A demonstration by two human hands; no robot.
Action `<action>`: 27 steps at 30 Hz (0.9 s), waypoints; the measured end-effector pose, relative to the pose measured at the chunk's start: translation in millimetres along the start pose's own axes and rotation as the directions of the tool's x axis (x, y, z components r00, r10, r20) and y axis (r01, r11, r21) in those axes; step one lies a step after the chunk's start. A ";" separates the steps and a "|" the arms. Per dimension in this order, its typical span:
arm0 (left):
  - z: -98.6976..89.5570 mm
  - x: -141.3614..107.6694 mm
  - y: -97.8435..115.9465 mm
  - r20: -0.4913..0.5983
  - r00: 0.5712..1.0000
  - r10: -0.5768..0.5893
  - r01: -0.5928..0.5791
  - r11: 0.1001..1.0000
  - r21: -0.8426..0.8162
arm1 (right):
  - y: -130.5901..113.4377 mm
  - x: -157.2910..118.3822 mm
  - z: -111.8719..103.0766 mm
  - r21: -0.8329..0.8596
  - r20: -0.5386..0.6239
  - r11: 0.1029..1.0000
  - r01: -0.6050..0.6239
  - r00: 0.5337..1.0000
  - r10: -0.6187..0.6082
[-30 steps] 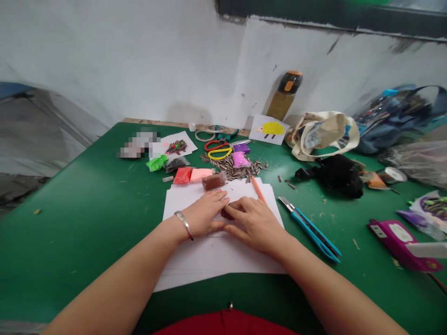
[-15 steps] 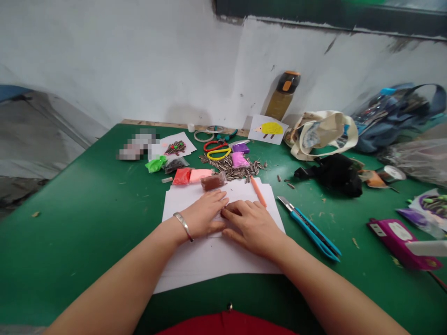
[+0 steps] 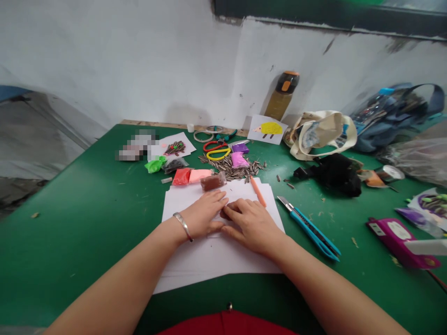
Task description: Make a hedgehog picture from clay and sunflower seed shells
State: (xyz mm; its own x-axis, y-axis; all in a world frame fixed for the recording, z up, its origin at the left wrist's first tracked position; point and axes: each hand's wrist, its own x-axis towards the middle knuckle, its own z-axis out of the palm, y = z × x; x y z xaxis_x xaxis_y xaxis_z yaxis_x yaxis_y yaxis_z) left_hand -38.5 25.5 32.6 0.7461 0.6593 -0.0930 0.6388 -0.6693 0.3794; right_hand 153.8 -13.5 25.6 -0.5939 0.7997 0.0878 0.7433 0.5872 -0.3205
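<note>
My left hand (image 3: 206,213) lies flat on the stacked white paper (image 3: 195,260), its fingers stretched toward the right and holding nothing. My right hand (image 3: 253,224) rests beside it, fingers bent over a small lump of brown clay (image 3: 225,214) on the sheet. Most of that lump is hidden under the fingers. The two hands nearly meet at the fingertips. Just beyond the left fingertips sits a clear packet of brown clay (image 3: 213,181). An orange stick-shaped tool (image 3: 257,191) lies on the paper past the right knuckles.
A blue utility knife (image 3: 310,229) lies right of the paper. Behind are sunflower seeds (image 3: 237,173), red and yellow scissors handles (image 3: 219,153), a red clay packet (image 3: 181,177) and a yellow hedgehog picture (image 3: 267,130). A bottle (image 3: 281,97) and cloth bag (image 3: 323,135) stand at the back.
My right fingers have shifted slightly, and a little more of the brown clay shows beneath them. My left hand stays in place.
</note>
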 end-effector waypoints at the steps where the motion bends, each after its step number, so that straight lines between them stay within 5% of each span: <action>1: 0.0 -0.2 0.0 0.001 1.000 -0.001 0.001 1.000 0.006 | 0.4 -0.1 -0.6 0.009 -0.001 1.000 0.002 1.000 -0.002; 14: 0.8 0.1 -0.5 0.008 1.000 -0.009 0.009 1.000 0.002 | 7.0 -0.3 -3.1 0.046 -0.043 0.999 0.017 0.999 -0.015; 20: 2.3 -0.4 -2.1 0.024 0.999 -0.029 0.029 1.000 0.005 | 32.6 -11.5 -18.7 -0.004 -0.192 0.997 -0.083 0.978 0.080; 27: 0.1 -0.7 -0.2 0.032 0.999 -0.024 0.024 1.000 0.009 | 38.3 -15.4 -24.6 -0.037 -0.079 0.997 -0.068 0.995 0.065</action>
State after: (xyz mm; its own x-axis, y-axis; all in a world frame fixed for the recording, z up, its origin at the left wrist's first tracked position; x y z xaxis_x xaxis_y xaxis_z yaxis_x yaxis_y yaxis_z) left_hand -39.1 25.2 32.5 0.7362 0.6640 -0.1311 0.6579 -0.6566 0.3688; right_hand 198.9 -0.2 35.1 -0.5180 0.8437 0.1405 0.7930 0.5353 -0.2909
